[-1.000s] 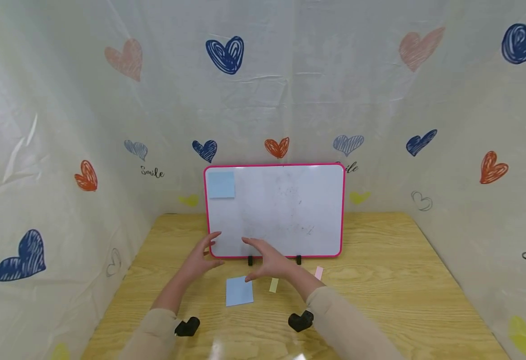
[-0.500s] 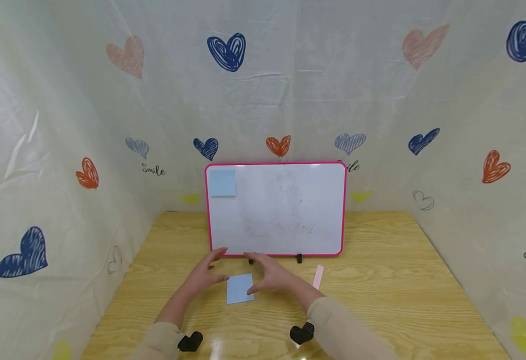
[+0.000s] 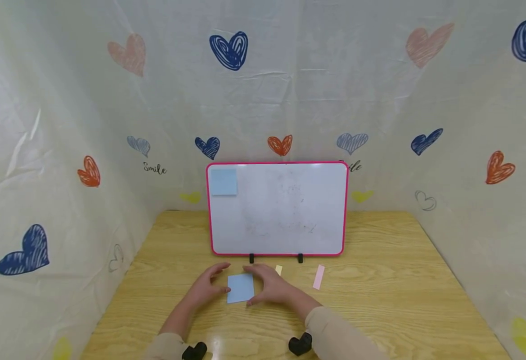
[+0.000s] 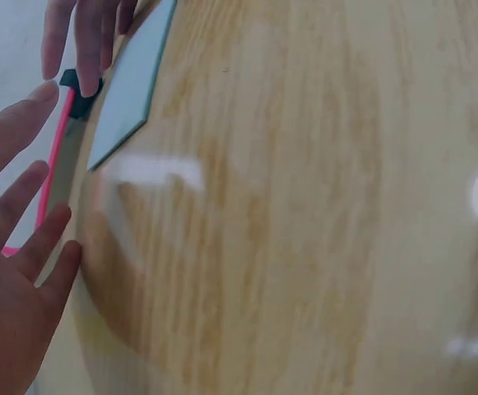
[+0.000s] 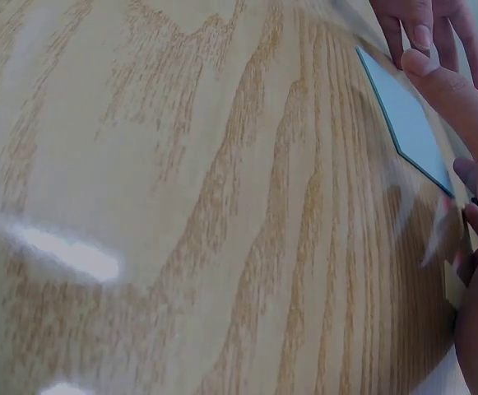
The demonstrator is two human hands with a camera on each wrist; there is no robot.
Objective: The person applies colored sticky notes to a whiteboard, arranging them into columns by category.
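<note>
A light blue sticky-note pad (image 3: 240, 288) lies flat on the wooden table, between my two hands. To its left is my left hand (image 3: 205, 287), thumb and fingers spread apart, the thumb tip close to the pad's left edge. On the other side, my right hand (image 3: 272, 287) has its fingers arched, with the thumb by the near right corner. In the left wrist view the pad (image 4: 132, 90) shows as a thin stack, and the left fingers are spread. The right wrist view has the right thumb near the pad (image 5: 407, 119). Whether either hand touches it I cannot tell.
Behind the hands stands a whiteboard (image 3: 285, 215) with a pink frame on black feet (image 3: 300, 258). A blue sticky note (image 3: 224, 181) is on its upper left corner. A yellow strip (image 3: 278, 270), partly hidden, and a pink strip (image 3: 319, 277) lie on the table (image 3: 393, 290).
Both hands have come down and nearer, from in front of the whiteboard's lower edge to either side of the blue pad. The pink strip is now fully uncovered.
</note>
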